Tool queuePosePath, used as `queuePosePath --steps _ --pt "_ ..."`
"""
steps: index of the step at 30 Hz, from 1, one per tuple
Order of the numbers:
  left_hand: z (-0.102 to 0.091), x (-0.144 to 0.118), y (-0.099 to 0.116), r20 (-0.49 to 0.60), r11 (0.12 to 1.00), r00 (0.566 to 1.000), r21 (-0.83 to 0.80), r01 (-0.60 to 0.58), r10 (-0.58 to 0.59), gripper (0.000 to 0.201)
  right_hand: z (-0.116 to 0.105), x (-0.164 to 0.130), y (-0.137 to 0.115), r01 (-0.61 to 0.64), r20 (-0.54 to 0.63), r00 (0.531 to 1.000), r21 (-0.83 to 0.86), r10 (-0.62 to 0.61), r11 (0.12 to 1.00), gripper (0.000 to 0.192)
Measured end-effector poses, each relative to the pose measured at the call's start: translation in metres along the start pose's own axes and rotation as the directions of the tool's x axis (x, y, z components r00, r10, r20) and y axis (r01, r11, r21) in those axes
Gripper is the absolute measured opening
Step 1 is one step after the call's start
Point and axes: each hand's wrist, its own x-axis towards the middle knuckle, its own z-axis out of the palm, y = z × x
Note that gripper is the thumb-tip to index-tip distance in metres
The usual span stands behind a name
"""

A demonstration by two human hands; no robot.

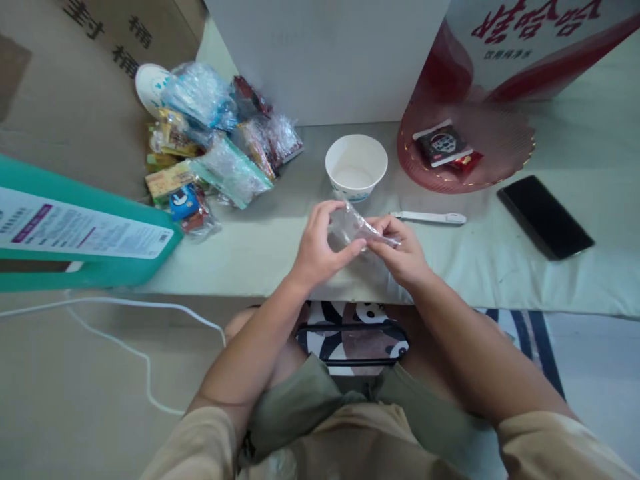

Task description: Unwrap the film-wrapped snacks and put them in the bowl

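Observation:
Both my hands hold a clear plastic bag [350, 225] over the front part of the cloth-covered table. My left hand [320, 247] has its fingers curled round the bag's left side, the thumb pressed toward the middle. With thumb and fingers, my right hand [400, 250] pinches the bag's right end. What the bag contains, if anything, I cannot make out. Just beyond my hands stands a white paper bowl [357, 163], upright, its visible inside bare. A white-handled utility knife [435, 218] lies right of the bowl, close to my right hand.
A pink ribbed plate [505, 147] bears a black packet [442, 143] and a red one. The phone [546, 217] lies at right. Packaged snacks and wrappers [220, 160] heap at left, near a green container [125, 233]. Boxes stand behind; a white cable [150, 303] hangs below.

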Motion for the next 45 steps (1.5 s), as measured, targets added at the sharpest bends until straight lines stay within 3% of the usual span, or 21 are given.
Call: queuePosePath --steps 2,4,7,9,11,13,15,17,19,21,24,26,28,30,31,33,36,38,40,42,45 --pt "0.004 -0.001 0.001 0.202 0.96 0.97 -0.216 0.177 -0.134 0.055 0.004 -0.003 -0.001 -0.065 0.085 0.995 0.098 0.057 0.993 0.045" --pt "0.003 0.001 0.0 0.334 0.881 0.923 -0.354 0.312 -0.193 0.046 0.005 -0.007 0.0 -0.035 0.043 0.999 0.034 0.033 0.999 0.04" --pt "-0.006 0.004 0.001 0.38 0.837 0.907 -0.425 0.343 -0.179 0.032 0.004 -0.012 0.004 0.149 -0.116 0.976 -0.256 -0.183 0.955 0.035" --pt "-0.012 0.005 0.002 0.449 0.815 0.882 -0.451 0.363 -0.144 0.031 0.003 -0.016 0.002 0.191 -0.085 0.968 -0.357 -0.235 0.914 0.04" --pt "-0.018 0.005 0.003 0.474 0.799 0.873 -0.479 0.365 -0.115 0.033 0.004 -0.015 -0.008 0.172 0.003 0.982 -0.424 -0.189 0.889 0.034" --pt "-0.028 0.007 0.0 0.349 0.834 0.927 -0.465 0.298 -0.136 0.031 0.005 -0.006 -0.028 0.17 -0.001 0.979 -0.558 -0.206 0.812 0.027" --pt "-0.045 0.013 -0.008 0.063 0.921 0.979 -0.33 0.205 -0.195 0.02 0.007 0.015 -0.052 0.185 -0.055 0.944 -0.729 -0.326 0.659 0.023" --pt "-0.067 0.022 -0.019 -0.276 0.981 0.942 -0.095 0.172 -0.192 0.014 0.011 0.049 -0.072 0.167 -0.03 0.915 -0.879 -0.403 0.446 0.02" --pt "-0.09 0.031 -0.029 -0.511 0.976 0.853 0.112 0.188 -0.106 0.024 0.017 0.089 -0.079 0.131 0.039 0.937 -0.96 -0.348 0.246 0.018" --pt "-0.107 0.038 -0.038 -0.591 0.952 0.806 0.222 0.212 -0.042 0.041 0.026 0.126 -0.073 0.08 0.054 0.967 -0.992 -0.249 0.095 0.016" --pt "-0.114 0.043 -0.046 -0.534 0.933 0.843 0.268 0.242 -0.065 0.063 0.039 0.166 -0.058 0.084 0.081 0.994 -0.996 0.069 -0.04 0.019" --pt "-0.109 0.044 -0.05 -0.484 0.925 0.871 0.287 0.251 -0.086 0.074 0.043 0.177 -0.057 0.164 0.158 0.95 -0.986 0.27 0.001 0.018" --pt "-0.104 0.044 -0.055 -0.479 0.915 0.874 0.309 0.257 -0.084 0.079 0.041 0.174 -0.066 0.23 0.25 0.912 -0.968 0.326 0.098 0.014" --pt "-0.102 0.045 -0.058 -0.504 0.908 0.859 0.316 0.274 -0.084 0.077 0.036 0.155 -0.081 0.267 0.309 0.932 -0.939 0.189 0.217 0.017" --pt "-0.103 0.046 -0.059 -0.516 0.908 0.852 0.31 0.281 -0.087 0.075 0.033 0.14 -0.088 0.281 0.309 0.95 -0.914 0.053 0.293 0.021" --pt "-0.107 0.047 -0.06 -0.533 0.917 0.841 0.283 0.281 -0.093 0.071 0.028 0.102 -0.095 0.291 0.241 0.956 -0.833 -0.165 0.47 0.023" --pt "-0.113 0.046 -0.055 -0.563 0.93 0.822 0.249 0.269 -0.087 0.065 0.016 0.041 -0.082 0.295 0.138 0.95 -0.69 -0.28 0.661 0.014" --pt "-0.113 0.04 -0.048 -0.612 0.931 0.79 0.266 0.249 -0.036 0.065 0.003 0.011 -0.06 0.287 0.059 0.944 -0.63 -0.323 0.722 0.012" --pt "-0.105 0.032 -0.039 -0.653 0.931 0.756 0.305 0.2 0.051 0.065 -0.013 -0.007 -0.035 0.251 -0.078 0.915 -0.659 -0.396 0.709 0.011" --pt "-0.092 0.024 -0.029 -0.648 0.947 0.758 0.286 0.144 0.08 0.061 -0.029 -0.013 -0.015 0.166 -0.176 0.867 -0.78 -0.466 0.604 0.017" --pt "-0.07 0.014 -0.014 -0.472 0.991 0.872 -0.081 0.107 -0.133 0.045 -0.047 -0.01 -0.002 0.009 -0.162 0.88 -0.934 -0.447 0.357 0.036"
